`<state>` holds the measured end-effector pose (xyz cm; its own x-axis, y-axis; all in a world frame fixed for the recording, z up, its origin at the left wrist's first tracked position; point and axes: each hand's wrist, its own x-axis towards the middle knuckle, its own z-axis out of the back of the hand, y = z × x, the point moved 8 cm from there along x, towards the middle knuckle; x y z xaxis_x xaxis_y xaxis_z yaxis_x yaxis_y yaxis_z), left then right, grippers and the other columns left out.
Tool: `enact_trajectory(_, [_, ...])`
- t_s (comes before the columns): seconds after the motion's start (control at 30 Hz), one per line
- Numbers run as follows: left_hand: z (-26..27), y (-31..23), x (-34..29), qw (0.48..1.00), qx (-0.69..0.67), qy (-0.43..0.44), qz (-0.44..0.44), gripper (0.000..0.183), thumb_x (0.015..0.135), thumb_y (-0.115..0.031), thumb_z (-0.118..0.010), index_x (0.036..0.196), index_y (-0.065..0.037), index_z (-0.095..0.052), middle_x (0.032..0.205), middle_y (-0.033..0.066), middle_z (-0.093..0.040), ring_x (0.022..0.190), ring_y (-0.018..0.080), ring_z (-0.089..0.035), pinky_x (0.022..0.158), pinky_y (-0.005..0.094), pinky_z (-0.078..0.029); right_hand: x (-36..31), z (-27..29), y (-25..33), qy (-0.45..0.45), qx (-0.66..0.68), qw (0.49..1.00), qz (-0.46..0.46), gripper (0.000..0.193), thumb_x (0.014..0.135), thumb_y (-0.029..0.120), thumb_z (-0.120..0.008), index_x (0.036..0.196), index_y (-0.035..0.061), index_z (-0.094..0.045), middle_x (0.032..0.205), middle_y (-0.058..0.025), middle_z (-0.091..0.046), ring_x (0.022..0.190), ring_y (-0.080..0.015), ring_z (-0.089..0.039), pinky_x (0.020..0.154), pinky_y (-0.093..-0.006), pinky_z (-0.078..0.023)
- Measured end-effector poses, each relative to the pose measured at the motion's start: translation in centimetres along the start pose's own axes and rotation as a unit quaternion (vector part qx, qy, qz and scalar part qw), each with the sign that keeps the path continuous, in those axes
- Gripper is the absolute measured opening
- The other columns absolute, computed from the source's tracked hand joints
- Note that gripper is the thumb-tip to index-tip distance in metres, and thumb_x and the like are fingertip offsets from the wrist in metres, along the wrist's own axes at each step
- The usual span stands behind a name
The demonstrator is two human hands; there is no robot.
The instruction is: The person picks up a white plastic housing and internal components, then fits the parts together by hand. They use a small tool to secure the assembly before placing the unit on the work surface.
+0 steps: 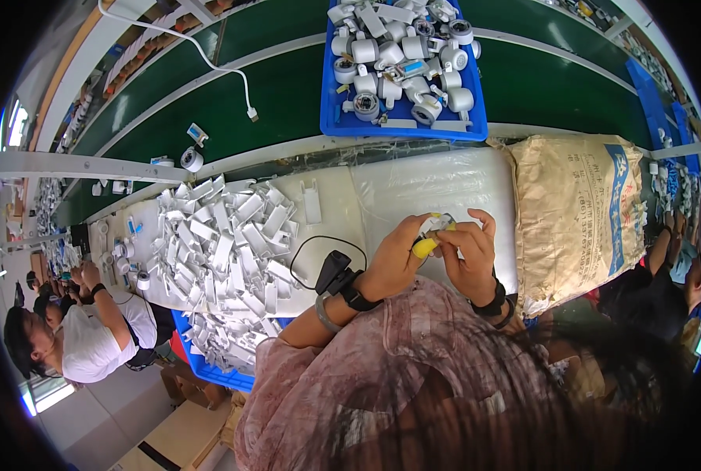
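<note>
My left hand (399, 255) and my right hand (470, 250) meet over the plastic-covered bench, fingers pinched together. Between the fingertips is a small greyish, partly clear piece (442, 222), too small to name. Bright yellow (425, 248) shows at the fingers; I cannot tell whether it is finger covers or part of what I hold. Left of my hands lies a large heap of white plastic housings (229, 243), with a single white housing (311, 202) lying apart from it. A black device (335, 272) with a looped cable is by my left wrist.
A blue tray (404, 131) of white round camera-like units stands beyond the bench on the green conveyor (287, 82). A brown paper sack (570, 220) rests at the right. A blue bin (233, 378) of housings sits below the heap. A co-worker (103, 337) is at the left.
</note>
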<state>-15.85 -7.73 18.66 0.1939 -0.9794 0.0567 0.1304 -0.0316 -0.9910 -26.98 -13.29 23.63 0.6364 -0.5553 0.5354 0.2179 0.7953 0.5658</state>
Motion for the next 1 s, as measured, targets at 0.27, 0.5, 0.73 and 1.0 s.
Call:
enact_trajectory(0.27, [0.4,0.7,-0.5,0.999,-0.001,-0.015,0.031,0.025,0.094,-0.008,-0.048,0.117,0.001,-0.054,0.091,0.0106,-0.057,0.073,0.0149,-0.056,0.065,0.0279,-0.046,0.0,-0.5,0.6,0.014,0.007,1.000,0.004,0.024,0.072,-0.007,-0.069,0.092,0.0051,-0.064,0.079,-0.0040,-0.061,0.075,-0.0194,-0.059,0.095,-0.0457,-0.039])
enact_trajectory(0.5, [0.2,1.0,-0.4,0.999,-0.007,0.006,0.040,0.026,0.093,-0.007,-0.050,0.117,0.000,-0.054,0.095,0.0127,-0.059,0.078,0.0183,-0.057,0.071,0.0299,-0.047,0.3,-0.7,0.6,0.031,0.008,0.999,0.021,0.025,0.071,-0.002,-0.073,0.094,0.0044,-0.064,0.088,-0.0080,-0.059,0.085,-0.0283,-0.060,0.085,-0.0424,-0.048])
enact_trajectory(0.73, [0.1,0.6,-0.8,0.998,-0.016,-0.004,0.054,0.024,0.093,-0.007,-0.051,0.116,0.000,-0.055,0.094,0.0132,-0.060,0.079,0.0192,-0.058,0.072,0.0304,-0.047,-0.2,-0.6,0.8,0.014,0.042,0.998,0.047,0.026,0.069,-0.004,-0.075,0.092,0.0031,-0.065,0.087,-0.0096,-0.056,0.089,-0.0324,-0.060,0.073,-0.0382,-0.052])
enact_trajectory(1.0, [0.3,0.0,-1.2,0.999,0.000,-0.040,0.016,0.015,0.093,-0.008,-0.049,0.103,0.001,-0.056,0.071,0.0102,-0.056,0.058,0.0184,-0.054,0.057,0.0291,-0.045,-0.2,-0.5,1.3,0.007,0.042,0.998,0.044,0.027,0.068,-0.004,-0.075,0.092,0.0029,-0.065,0.084,-0.0095,-0.056,0.085,-0.0325,-0.061,0.074,-0.0398,-0.053])
